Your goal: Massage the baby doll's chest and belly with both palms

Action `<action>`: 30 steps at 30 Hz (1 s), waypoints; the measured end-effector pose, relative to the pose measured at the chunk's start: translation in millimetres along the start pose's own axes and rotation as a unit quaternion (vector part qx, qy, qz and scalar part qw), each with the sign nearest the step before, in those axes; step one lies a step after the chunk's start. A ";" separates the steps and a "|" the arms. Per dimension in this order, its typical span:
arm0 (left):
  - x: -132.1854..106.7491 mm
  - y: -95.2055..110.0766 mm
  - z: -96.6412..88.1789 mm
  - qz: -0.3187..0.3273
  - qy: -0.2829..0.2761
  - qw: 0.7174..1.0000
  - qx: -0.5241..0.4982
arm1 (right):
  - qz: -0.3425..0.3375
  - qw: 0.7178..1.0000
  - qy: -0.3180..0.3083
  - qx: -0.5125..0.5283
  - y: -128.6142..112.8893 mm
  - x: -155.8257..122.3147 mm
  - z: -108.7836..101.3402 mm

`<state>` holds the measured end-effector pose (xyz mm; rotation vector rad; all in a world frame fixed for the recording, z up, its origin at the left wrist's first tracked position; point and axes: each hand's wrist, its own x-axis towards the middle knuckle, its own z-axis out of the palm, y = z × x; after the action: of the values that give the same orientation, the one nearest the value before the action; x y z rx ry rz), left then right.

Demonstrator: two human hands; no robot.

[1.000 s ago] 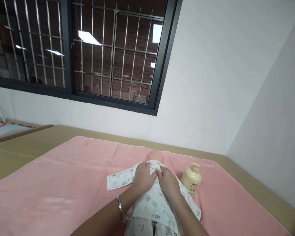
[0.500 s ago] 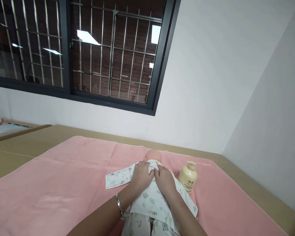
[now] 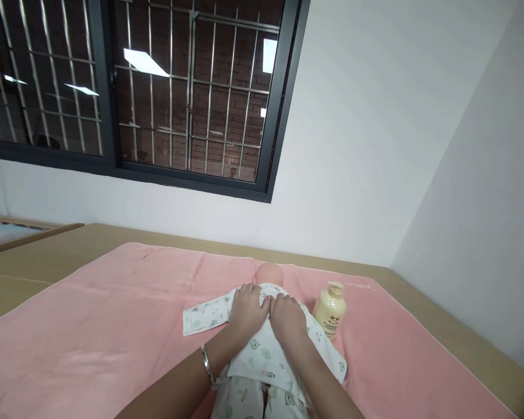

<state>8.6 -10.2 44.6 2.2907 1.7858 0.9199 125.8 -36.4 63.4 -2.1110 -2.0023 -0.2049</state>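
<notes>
A baby doll lies on its back, with its bald head (image 3: 269, 273) pointing away from me. It wears a white printed long-sleeved shirt (image 3: 262, 356) and matching trousers (image 3: 239, 397). My left hand (image 3: 248, 308), below a silver bracelet, rests on the shirt's upper chest with curled fingers. Beside it, my right hand (image 3: 289, 319) is closed at the same spot. Both thumbs meet at the middle of the shirt front, gripping cloth near the neckline. The fingertips are partly hidden. One sleeve (image 3: 206, 315) lies stretched out to the left.
A pale yellow pump bottle (image 3: 330, 310) stands right of the doll, close to the shirt. Beneath everything spreads a pink towel (image 3: 113, 326) on a tan padded surface (image 3: 436, 311). A white wall (image 3: 340, 145) and a barred window (image 3: 192, 99) rise behind.
The whole view has shifted slightly, so the scene sits a little further left. My hands stay at the shirt's upper front, with fingers bunched slightly closer together.
</notes>
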 end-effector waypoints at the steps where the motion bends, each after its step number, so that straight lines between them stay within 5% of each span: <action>1: -1.0 0.5 -0.6 -0.001 0.006 1.000 0.007 | 0.000 1.000 -0.002 -0.005 -0.6 -0.5 0.4; 8: 4.3 -7.1 3.7 0.015 -0.026 0.999 -0.031 | -0.032 0.998 -0.011 0.061 18.0 8.5 1.7; 15: -2.7 1.0 -6.6 -0.016 -0.039 0.999 0.013 | -0.001 0.999 -0.031 0.033 0.5 -5.8 0.8; 19: -0.2 -2.4 -2.3 0.021 -0.045 0.999 0.021 | -0.008 0.997 -0.037 0.071 10.0 0.6 3.5; 30: -4.2 3.3 -7.0 0.006 -0.023 1.000 0.016 | 0.017 0.993 0.023 0.112 -3.3 -5.5 -2.3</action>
<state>7.3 -17.1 49.9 2.3239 1.7844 0.8392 122.3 -42.2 64.4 -1.9798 -1.8671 -0.0204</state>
